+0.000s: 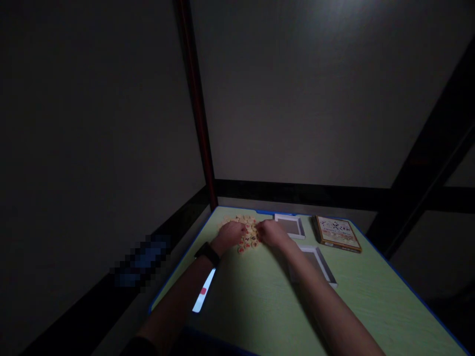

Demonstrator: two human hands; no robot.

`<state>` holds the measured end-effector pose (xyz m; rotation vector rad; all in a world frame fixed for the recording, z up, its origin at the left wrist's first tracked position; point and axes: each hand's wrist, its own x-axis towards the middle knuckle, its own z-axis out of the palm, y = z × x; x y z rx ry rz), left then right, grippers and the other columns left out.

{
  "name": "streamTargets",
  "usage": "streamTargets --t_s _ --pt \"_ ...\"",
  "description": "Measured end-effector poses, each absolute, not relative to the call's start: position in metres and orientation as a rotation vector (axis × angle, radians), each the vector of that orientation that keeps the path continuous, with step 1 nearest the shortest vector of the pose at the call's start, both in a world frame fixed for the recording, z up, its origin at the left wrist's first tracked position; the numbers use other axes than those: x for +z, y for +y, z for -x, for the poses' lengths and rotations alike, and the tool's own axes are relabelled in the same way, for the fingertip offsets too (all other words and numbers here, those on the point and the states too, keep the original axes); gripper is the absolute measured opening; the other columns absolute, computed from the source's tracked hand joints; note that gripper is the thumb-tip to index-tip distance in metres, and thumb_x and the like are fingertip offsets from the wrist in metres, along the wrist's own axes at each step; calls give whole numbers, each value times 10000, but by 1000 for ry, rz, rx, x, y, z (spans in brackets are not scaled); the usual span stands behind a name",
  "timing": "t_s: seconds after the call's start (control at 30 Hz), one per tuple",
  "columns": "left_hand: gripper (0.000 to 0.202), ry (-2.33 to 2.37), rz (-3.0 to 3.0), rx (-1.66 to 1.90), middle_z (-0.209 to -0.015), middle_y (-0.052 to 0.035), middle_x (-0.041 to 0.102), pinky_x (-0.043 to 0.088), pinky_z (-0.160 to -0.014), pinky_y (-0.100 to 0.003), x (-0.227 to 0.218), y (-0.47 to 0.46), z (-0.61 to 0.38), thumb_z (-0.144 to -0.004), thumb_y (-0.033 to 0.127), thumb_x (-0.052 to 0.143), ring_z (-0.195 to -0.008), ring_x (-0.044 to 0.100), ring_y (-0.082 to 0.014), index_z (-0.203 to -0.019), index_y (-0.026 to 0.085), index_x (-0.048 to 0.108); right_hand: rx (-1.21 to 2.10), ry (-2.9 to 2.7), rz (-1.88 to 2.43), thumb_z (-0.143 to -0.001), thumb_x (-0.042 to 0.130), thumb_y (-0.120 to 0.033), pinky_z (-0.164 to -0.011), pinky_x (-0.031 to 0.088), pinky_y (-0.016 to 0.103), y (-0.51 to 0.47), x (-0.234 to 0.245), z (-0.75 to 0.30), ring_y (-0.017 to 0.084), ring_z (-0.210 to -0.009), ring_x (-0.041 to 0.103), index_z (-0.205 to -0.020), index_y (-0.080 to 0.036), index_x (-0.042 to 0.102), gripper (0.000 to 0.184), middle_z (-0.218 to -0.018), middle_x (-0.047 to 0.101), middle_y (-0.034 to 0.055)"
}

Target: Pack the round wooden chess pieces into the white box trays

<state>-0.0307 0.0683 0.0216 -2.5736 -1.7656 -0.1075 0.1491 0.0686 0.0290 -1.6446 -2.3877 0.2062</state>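
A: Where are your hands working?

B: Near the middle of the frame, just below centre. Your left hand (229,234) is reaching into the cluster of round pieces (247,239) from the left, and your right hand (272,232) is bending in from the right, at the cluster's edge.

A: Are you gripping anything?

B: Your fingers are curling on both sides, but they are hiding what is under them, so I'm not able to tell whether either grip is grasping a piece.

A: How far along are you looking?

B: Partway, in my judgement. The nearest pieces are lying in short, rough rows, showing red or dark marks. Those behind are looking less even, and your hands are partly covering them. All the pieces I'm seeing are lying on the green worktop (252,306), outside the two trays.

A: And what is surrounding you?

B: Right of centre, one white tray (294,227) is sitting beyond your right hand, and a nearer tray (329,277) is partly hiding behind your right forearm. A printed box (338,231) is lying farther right. A lit screen (201,296) is glowing below your watch (208,254).
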Motion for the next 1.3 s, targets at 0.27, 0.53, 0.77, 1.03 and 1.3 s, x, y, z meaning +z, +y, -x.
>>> streamTargets --t_s 0.27,0.53,0.77,1.03,1.3 --pt "276 -1850 2531 -191 -1070 -63 720 460 -884 -283 23 65 37 -901 213 458 -1013 640 -191 -1065 214 680 142 -2473 1627 -856 503 -133 -748 409 260 66 24 -142 237 -966 650 -1050 -171 660 253 -1067 691 157" --pt "252 -1870 2480 -150 -960 -72 726 474 -857 -285 32 60 36 -895 220 472 -949 647 -186 -936 206 720 238 -2453 1577 -830 534 -98 -706 379 235 78 19 -149 214 -917 653 -1078 -142 655 279 -1001 718 141" --pt "292 -1869 2393 -113 -1000 -156 695 479 -875 -368 38 26 11 -888 138 421 -970 644 -243 -1004 136 689 315 -2406 1572 -742 544 -24 -713 383 209 83 17 -152 185 -890 656 -929 -167 743 307 -926 745 88" --pt "336 -2026 2356 -284 -910 -152 715 466 -859 -332 19 -11 -41 -909 164 395 -914 656 -236 -1028 145 709 296 -2389 1637 -813 585 -164 -733 413 222 77 17 -152 199 -919 674 -927 -238 772 231 -939 755 72" --pt "308 -2021 2437 -210 -882 -150 723 495 -703 -320 11 -23 -35 -902 198 409 -805 690 -237 -938 130 708 208 -2359 1717 -874 542 -238 -744 442 234 71 18 -141 214 -963 669 -945 -200 747 221 -1047 723 114"
